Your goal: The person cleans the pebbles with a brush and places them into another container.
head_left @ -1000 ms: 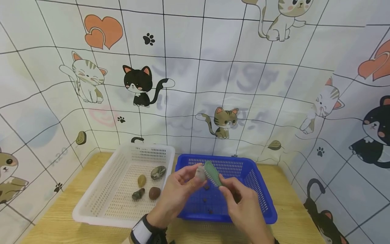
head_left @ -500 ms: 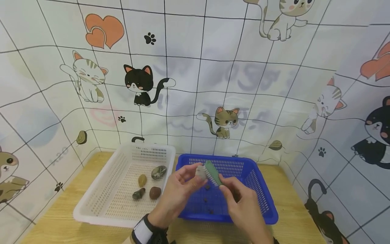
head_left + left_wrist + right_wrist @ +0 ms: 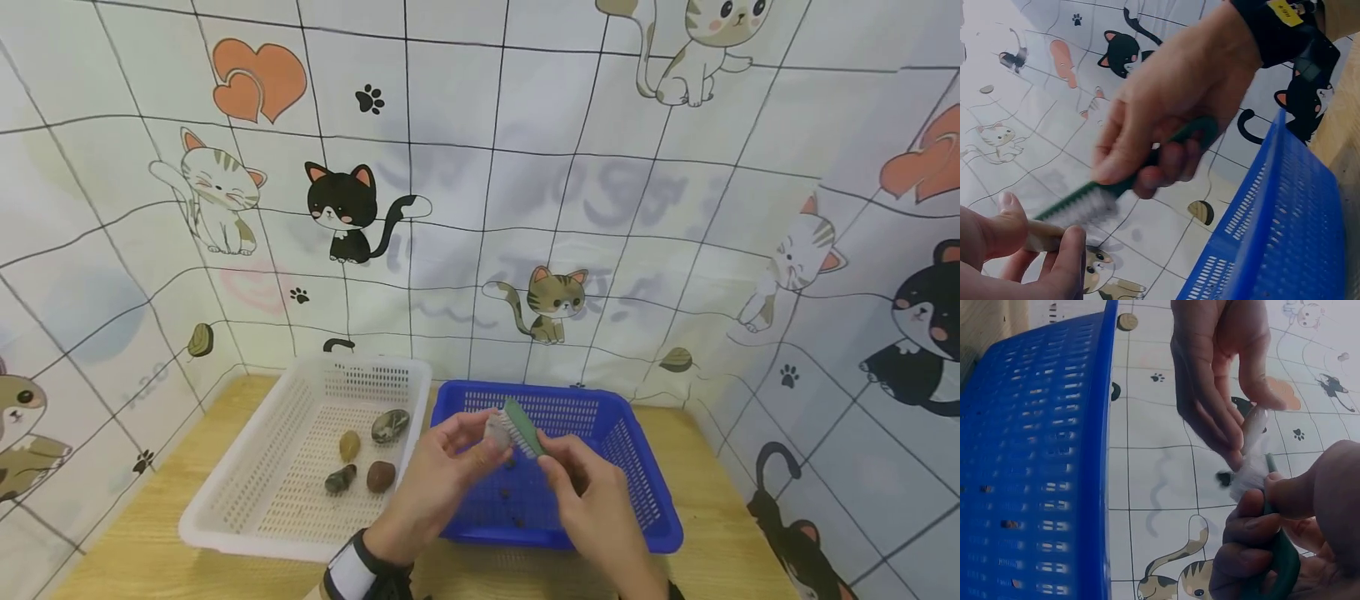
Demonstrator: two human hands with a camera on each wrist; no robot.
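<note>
Over the blue basket point(image 3: 652, 483), my left hand point(image 3: 431, 483) pinches a pale grey stone point(image 3: 495, 430) between thumb and fingers. My right hand point(image 3: 600, 500) grips a green scrubbing brush point(image 3: 522, 423), its white bristles facing the stone and touching it. In the left wrist view the bristles point(image 3: 1094, 207) are blurred and press along the edge of the stone point(image 3: 1042, 239). The right wrist view has the fingers of my right hand curled round the looped green brush handle point(image 3: 1286, 562). My fingers cover part of the stone.
Left of the blue basket stands a white basket point(image 3: 217, 500) holding a mottled stone point(image 3: 390, 426), a yellowish stone point(image 3: 349, 446), a dark green stone point(image 3: 341, 478) and a reddish-brown stone point(image 3: 381, 476). Several small dark bits lie in the blue basket. Both baskets sit on a wooden table point(image 3: 720, 500) before a cat-print sheet.
Both hands stay nearly in place, still holding the stone and the brush. The stone and brush head have shifted very slightly; the baskets have not moved.
</note>
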